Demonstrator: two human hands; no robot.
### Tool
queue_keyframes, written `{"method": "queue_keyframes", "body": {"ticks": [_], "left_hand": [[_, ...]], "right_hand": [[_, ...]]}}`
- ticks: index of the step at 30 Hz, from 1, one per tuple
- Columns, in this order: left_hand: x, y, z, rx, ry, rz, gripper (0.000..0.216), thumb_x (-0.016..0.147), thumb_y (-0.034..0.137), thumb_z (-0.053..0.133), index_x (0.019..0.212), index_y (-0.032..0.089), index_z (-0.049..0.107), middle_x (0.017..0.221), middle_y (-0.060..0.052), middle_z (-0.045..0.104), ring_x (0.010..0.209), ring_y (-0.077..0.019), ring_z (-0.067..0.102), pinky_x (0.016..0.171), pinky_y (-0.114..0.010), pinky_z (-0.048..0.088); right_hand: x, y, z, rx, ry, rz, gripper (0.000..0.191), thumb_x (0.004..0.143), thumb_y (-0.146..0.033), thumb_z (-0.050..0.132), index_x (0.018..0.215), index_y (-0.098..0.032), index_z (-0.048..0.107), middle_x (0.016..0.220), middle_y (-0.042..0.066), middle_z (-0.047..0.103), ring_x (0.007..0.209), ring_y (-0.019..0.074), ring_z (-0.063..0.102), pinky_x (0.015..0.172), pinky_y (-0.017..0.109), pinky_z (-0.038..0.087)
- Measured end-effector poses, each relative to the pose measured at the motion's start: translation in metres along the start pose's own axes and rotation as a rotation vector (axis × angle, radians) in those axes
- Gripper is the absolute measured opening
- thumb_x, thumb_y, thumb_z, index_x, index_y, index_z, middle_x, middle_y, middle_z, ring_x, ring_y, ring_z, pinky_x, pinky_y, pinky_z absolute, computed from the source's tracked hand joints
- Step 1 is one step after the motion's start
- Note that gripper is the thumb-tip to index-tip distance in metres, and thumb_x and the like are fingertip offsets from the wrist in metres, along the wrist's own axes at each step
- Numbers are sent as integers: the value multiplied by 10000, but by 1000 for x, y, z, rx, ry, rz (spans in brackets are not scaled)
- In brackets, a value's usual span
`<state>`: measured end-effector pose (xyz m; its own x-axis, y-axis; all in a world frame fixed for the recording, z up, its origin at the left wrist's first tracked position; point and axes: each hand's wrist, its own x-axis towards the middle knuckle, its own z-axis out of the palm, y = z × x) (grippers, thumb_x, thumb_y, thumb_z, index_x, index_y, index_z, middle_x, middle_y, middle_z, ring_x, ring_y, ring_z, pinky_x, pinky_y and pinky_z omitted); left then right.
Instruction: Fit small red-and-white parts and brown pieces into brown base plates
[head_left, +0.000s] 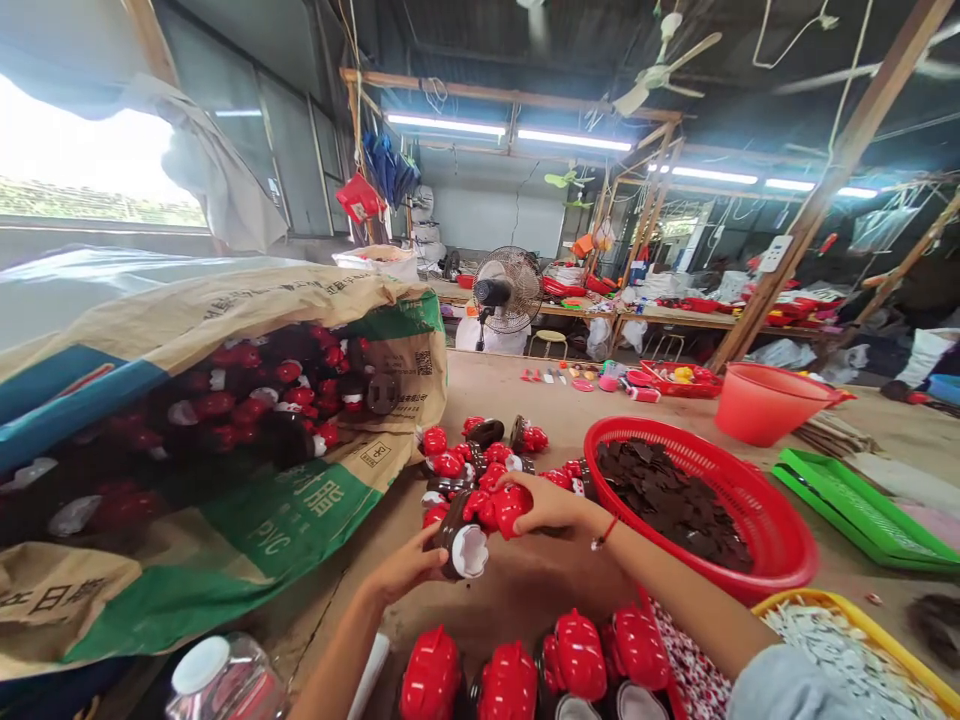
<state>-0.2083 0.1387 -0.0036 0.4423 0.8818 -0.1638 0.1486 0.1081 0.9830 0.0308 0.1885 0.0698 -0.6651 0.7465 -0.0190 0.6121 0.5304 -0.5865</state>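
Note:
A glossy plastic figure (457,525), red at one end and dark brown with a white scalloped end at the other, lies tilted between my hands above the table. My left hand (409,565) is closed around its brown part, close to the white end. On the red part, the fingers of my right hand (553,505) are closed. Just beyond them is a loose pile of similar red and brown figures (448,462). Nearer to me, several red figures (506,680) stand in rows, with white round ends showing on some.
To the left, a large printed sack (300,530) lies open, full of figures. A red basket (780,520) of dark brown flat pieces stands right, near a green tray (862,510), a red bucket (769,405) and a yellow-rimmed tray (911,660) of white pieces. A white-lidded clear jar (225,685) is front left.

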Motion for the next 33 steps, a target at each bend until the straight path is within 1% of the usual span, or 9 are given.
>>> {"method": "queue_keyframes", "body": {"ticks": [3, 5, 8, 11, 15, 18, 22, 27, 33], "left_hand": [[14, -2, 7, 31, 14, -37, 599, 611, 497, 559, 1115, 185, 478, 981, -65, 616, 867, -211, 581, 716, -345, 467], [25, -4, 6, 105, 77, -74, 518, 652, 441, 555, 1086, 166, 493, 919, -66, 628, 819, -202, 595, 686, -345, 476], [40, -9, -2, 276, 263, -108, 366, 755, 366, 480, 1037, 132, 498, 863, -62, 614, 777, -187, 589, 692, -371, 467], [47, -19, -9, 470, 447, -119, 298, 779, 310, 483, 1019, 134, 501, 982, -72, 565, 893, -203, 538, 791, -436, 414], [50, -37, -1, 663, 525, -117, 458, 731, 254, 559, 1156, 163, 415, 1221, -103, 414, 1088, -266, 409, 886, -492, 328], [51, -45, 6, 753, 537, -129, 541, 735, 237, 550, 1226, 170, 333, 1241, -114, 390, 1087, -264, 412, 882, -470, 339], [50, -35, 1, 852, 539, -155, 463, 768, 286, 504, 1197, 174, 372, 1147, -94, 475, 987, -228, 486, 834, -443, 377], [33, 1, -8, 979, 499, -167, 426, 741, 341, 529, 1125, 170, 459, 1079, -81, 523, 965, -221, 489, 835, -440, 362], [23, 28, 9, 1018, 447, -266, 266, 781, 355, 482, 921, 141, 555, 916, -51, 588, 828, -177, 553, 744, -400, 435]], "right_hand": [[-7, 8, -5, -34, 18, 30, 502, 612, -228, 599, 1086, -162, 449, 1069, 41, 540, 916, 168, 518, 783, 262, 405], [-10, 17, -6, -75, -1, 52, 457, 616, -219, 581, 1058, -157, 485, 1033, 44, 563, 898, 174, 524, 774, 266, 405], [-14, 32, -6, -155, -80, 86, 417, 599, -211, 572, 1013, -170, 547, 979, 41, 596, 862, 184, 540, 753, 273, 408], [-19, 47, -2, -256, -182, 136, 437, 536, -215, 611, 971, -174, 594, 921, 56, 621, 849, 223, 545, 730, 301, 415], [-27, 63, 10, -375, -254, 191, 460, 497, -202, 629, 956, -169, 610, 893, 83, 628, 868, 268, 537, 740, 348, 411], [-31, 66, 16, -421, -263, 202, 481, 499, -182, 623, 979, -171, 600, 967, 103, 603, 898, 276, 530, 765, 365, 401], [-29, 48, 12, -427, -210, 166, 501, 525, -203, 626, 1020, -145, 576, 1026, 147, 560, 951, 315, 499, 766, 406, 397], [-10, 5, 10, -323, -53, -8, 500, 687, -220, 521, 1176, -168, 431, 1169, 105, 469, 1046, 225, 444, 879, 323, 336], [17, -33, 51, -219, -13, -75, 534, 695, -362, 561, 1170, -171, 407, 1108, 99, 504, 967, 210, 506, 799, 288, 388]]}}
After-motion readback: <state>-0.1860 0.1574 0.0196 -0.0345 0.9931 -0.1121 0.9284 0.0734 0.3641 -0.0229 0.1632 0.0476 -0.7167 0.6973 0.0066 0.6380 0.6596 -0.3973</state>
